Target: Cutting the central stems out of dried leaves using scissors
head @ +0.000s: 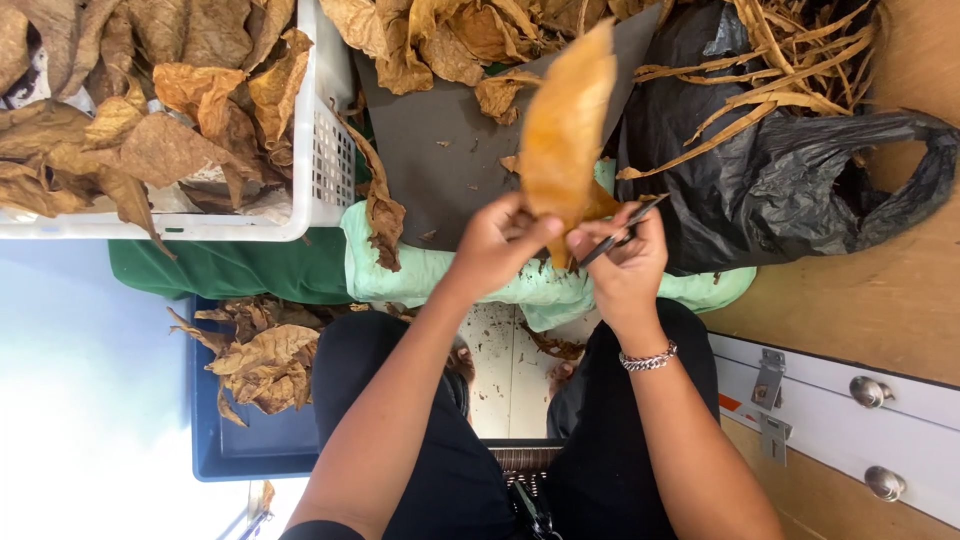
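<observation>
My left hand (498, 243) pinches the lower end of a large dried golden-brown leaf (563, 130) that stands upright and blurred. My right hand (625, 258), with a bead bracelet on the wrist, meets the leaf's base and holds a thin dark blade-like tool (625, 228) pointing up to the right. Both hands hover over a pale green cloth (420, 270) at the edge of a dark grey mat (440, 150).
A white plastic basket (325, 150) full of dried leaves sits at the upper left. A black plastic bag (780, 190) holding leaf stems lies at the right. A blue bin (240, 440) with crumpled leaves is below left. A wooden cabinet with metal knobs (868, 392) is at the right.
</observation>
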